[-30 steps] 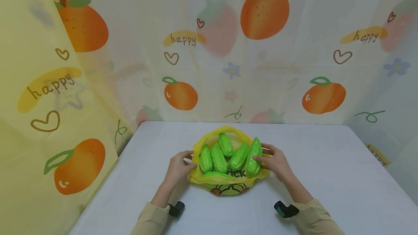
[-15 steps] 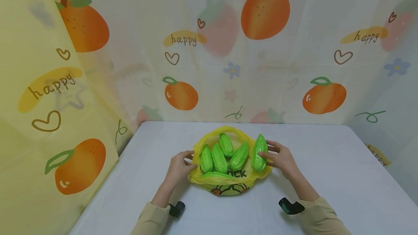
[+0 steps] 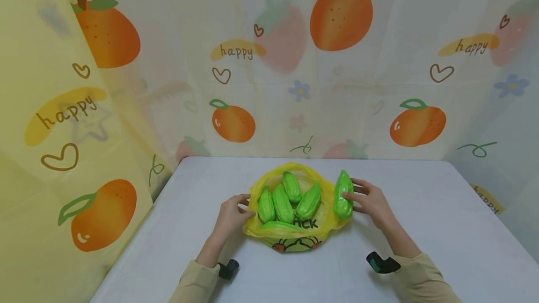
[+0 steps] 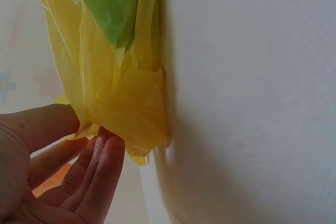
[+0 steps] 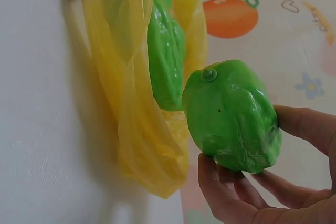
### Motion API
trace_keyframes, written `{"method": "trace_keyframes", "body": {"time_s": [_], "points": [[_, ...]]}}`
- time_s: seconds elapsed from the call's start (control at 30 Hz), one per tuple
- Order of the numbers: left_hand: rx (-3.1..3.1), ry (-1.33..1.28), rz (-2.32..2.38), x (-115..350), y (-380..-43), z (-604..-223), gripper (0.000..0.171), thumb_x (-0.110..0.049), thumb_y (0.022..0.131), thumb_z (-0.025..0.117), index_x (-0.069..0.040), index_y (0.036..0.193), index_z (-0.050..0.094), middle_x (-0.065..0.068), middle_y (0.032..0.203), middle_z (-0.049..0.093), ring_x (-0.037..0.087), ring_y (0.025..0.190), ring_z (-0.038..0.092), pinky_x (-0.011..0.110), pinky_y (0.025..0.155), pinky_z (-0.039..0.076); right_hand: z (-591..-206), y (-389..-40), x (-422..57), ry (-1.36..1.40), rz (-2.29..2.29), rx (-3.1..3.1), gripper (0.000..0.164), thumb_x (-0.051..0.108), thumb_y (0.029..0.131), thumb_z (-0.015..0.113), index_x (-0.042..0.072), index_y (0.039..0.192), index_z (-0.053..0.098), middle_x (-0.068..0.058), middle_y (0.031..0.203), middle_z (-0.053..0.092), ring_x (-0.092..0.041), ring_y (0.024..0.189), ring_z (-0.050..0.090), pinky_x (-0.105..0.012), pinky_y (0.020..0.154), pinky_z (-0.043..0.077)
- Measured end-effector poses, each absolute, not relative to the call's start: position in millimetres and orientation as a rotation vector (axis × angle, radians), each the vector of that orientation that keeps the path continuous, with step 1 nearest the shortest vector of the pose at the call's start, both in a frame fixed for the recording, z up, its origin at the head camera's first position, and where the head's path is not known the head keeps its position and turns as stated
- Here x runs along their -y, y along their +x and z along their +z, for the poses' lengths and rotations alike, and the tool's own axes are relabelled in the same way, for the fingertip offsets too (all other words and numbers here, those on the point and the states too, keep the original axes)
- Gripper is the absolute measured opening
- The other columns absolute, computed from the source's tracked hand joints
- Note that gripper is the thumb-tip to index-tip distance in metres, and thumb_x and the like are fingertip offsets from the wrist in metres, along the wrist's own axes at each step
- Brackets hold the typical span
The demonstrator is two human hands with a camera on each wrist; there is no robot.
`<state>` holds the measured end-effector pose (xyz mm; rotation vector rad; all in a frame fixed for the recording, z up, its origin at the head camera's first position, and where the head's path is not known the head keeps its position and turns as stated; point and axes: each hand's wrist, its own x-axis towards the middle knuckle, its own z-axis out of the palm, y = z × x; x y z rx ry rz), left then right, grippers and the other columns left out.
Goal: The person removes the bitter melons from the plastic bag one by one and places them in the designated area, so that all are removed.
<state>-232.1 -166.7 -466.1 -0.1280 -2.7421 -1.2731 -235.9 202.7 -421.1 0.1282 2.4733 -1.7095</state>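
A yellow plastic bag (image 3: pixel 273 234) stands with its mouth wide, printed with dark letters and a drawing on its front. Inside lie several shiny green bitter melons (image 3: pixel 283 204), lumpy and tapered. My left hand (image 3: pixel 230 212) pinches the bag's left edge between thumb and fingers, as the left wrist view shows with the gathered plastic (image 4: pixel 136 103). Over the bag's right rim, my right hand (image 3: pixel 370 202) holds one bitter melon (image 3: pixel 343 195) upright by its sides. The right wrist view has its rounded stem end (image 5: pixel 231 114) toward the camera, apart from the bag.
The bag sits on a white-covered table (image 3: pixel 168 247). Behind and at the left hangs a printed fruit-pattern cloth (image 3: pixel 269 120). A dark wrist camera (image 3: pixel 382 263) hangs at the right sleeve, another camera (image 3: pixel 229 270) at the left.
My right hand has carried the bitter melon rightward and slightly up, from inside the bag to over its right rim. The left hand and the bag stay where they were.
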Motion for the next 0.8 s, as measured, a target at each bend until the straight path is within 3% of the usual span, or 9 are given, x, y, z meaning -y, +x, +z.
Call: {"method": "trace_keyframes", "body": {"time_s": [0.8], "points": [[2.730,-0.178,-1.248,166.1,-230.7,-467.1,0.048,-0.006,0.076,0.077,-0.002,0.121,0.062,0.013,0.100,0.066,0.020,0.075,0.066,0.028,0.063,0.056,-417.5,-236.5,-228.8,0.172,-1.709,-2.480,0.072,0.032,0.090,0.063,0.004,0.147,0.029,-0.028,0.145,0.036,-0.041,0.129,0.043,-0.042,0.091,0.052]]}}
